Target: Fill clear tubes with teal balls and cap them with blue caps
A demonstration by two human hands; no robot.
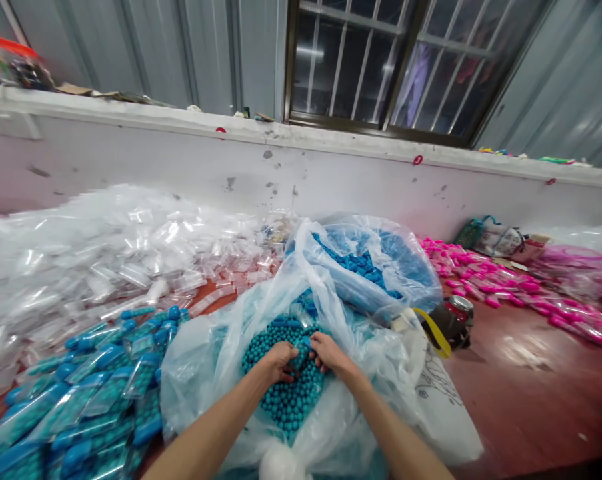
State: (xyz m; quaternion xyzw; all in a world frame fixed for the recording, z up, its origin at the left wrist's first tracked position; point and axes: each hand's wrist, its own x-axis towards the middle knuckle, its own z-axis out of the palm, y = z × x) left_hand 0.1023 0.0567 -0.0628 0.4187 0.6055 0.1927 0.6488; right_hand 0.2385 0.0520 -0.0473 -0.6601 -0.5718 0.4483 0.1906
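One small teal container (pixel 299 355), blue at the top, is pinched by left hand (pixel 279 361) and right hand (pixel 327 351).

the reddish-brown table (pixel 525 373) in front of me ran back to the wall. on my left it carried a broad heap of clear plastic containers (pixel 105 240), with a pile of blue-capped containers (pixel 101 380) of teal beads nearer me. a translucent bag (pixel 195 367) of loose teal beads sat open in the middle, just before a second bag (pixel 421 267) of blue pieces. to my right stood a silver-lidded jar (pixel 461 307), and pink pieces (pixel 501 283) lay strewn beyond it.
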